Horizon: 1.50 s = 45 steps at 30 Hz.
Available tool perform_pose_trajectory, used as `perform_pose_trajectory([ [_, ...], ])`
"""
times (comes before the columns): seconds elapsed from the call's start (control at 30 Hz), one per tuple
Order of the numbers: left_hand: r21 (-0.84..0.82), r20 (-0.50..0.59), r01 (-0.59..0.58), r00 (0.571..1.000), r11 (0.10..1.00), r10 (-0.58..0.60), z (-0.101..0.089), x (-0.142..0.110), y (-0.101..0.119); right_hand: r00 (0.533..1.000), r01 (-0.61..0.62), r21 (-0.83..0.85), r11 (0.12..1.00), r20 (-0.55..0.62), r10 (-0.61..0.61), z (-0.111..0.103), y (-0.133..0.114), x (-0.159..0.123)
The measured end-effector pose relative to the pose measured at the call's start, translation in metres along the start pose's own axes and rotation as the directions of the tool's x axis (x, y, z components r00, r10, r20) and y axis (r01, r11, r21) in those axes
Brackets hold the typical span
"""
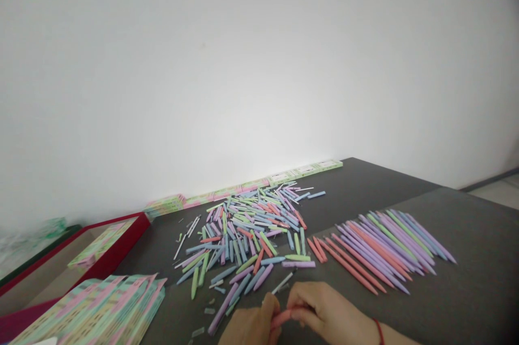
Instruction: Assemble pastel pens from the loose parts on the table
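At the bottom of the head view, a coral-pink pen (281, 318) lies between my two hands. My left hand (252, 324) is closed round one end of it, and the fingers of my right hand (314, 307) pinch the other end. Just beyond my hands rests a thin pen refill (283, 282). Ahead spreads a loose heap of pastel pen parts (247, 226) in blue, green, lilac and coral. To the right, long assembled-looking pens (377, 247) lie side by side in a slanted row.
Printed flat packets (97, 307) fan out at the lower left, beside a red-edged box (121, 237). Small printed boxes (255, 185) line the wall along the back of the dark table (458, 237). Tiny clear plastic bits (198, 332) lie near my left hand.
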<state>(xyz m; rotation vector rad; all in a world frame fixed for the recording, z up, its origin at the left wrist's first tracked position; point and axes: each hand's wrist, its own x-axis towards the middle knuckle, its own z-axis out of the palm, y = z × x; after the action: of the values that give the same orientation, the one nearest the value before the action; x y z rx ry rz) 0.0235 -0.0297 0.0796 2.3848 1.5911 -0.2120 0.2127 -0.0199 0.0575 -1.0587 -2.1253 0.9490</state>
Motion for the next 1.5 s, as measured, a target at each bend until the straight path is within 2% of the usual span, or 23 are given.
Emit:
perform_pose_trajectory([
  [0.1,0.043,0.051,0.007,0.999,0.999,-0.01,0.0,0.001,0.003,0.993,-0.122,0.103,0.987,0.013,0.121,0.009,0.002,0.0],
  [0.2,0.067,0.051,-0.006,0.999,0.998,0.003,0.002,0.002,0.003,0.936,-0.348,0.249,0.904,0.146,0.32,0.015,0.004,0.001],
  [0.27,0.065,0.036,-0.019,0.999,0.998,0.017,0.003,0.003,0.002,0.911,-0.405,0.319,0.857,0.216,0.35,0.015,0.003,0.002],
  [0.4,0.059,0.013,-0.015,1.0,0.998,0.014,0.002,0.003,0.002,0.95,-0.307,0.366,0.878,0.178,0.258,0.01,-0.003,0.001],
  [0.57,0.053,0.005,-0.015,1.0,0.998,0.015,0.0,0.0,0.004,0.927,-0.357,0.233,0.904,0.209,0.312,0.007,-0.008,0.0],
  [0.73,0.053,0.024,0.009,1.0,0.999,-0.01,0.001,0.001,0.005,0.974,-0.225,0.151,0.963,0.068,0.217,0.005,-0.011,0.0],
  [0.87,0.04,0.047,-0.048,0.998,0.998,0.046,0.004,0.004,0.004,0.937,-0.335,0.148,0.93,0.155,0.313,0.005,-0.011,0.0],
  [1.0,0.045,0.044,-0.024,0.999,0.999,0.022,0.005,0.005,0.003,0.974,-0.22,0.208,0.953,0.095,0.204,0.007,-0.006,0.0],
  [1.07,0.051,0.04,-0.022,0.999,0.998,0.02,0.005,0.005,0.002,0.972,-0.229,0.226,0.947,0.111,0.209,0.007,-0.005,0.0],
  [1.17,0.053,0.021,-0.057,0.998,0.997,0.056,0.006,0.005,0.001,0.951,-0.291,0.178,0.94,0.158,0.264,0.005,-0.009,0.0],
  [1.33,0.064,0.032,-0.031,0.999,0.997,0.029,0.003,0.004,0.005,0.983,-0.177,0.103,0.979,0.065,0.171,0.003,-0.012,0.001],
  [1.5,0.068,0.042,-0.064,0.997,0.996,0.062,0.001,0.003,0.009,0.954,-0.279,0.1,0.955,0.143,0.264,0.003,-0.008,0.001],
])
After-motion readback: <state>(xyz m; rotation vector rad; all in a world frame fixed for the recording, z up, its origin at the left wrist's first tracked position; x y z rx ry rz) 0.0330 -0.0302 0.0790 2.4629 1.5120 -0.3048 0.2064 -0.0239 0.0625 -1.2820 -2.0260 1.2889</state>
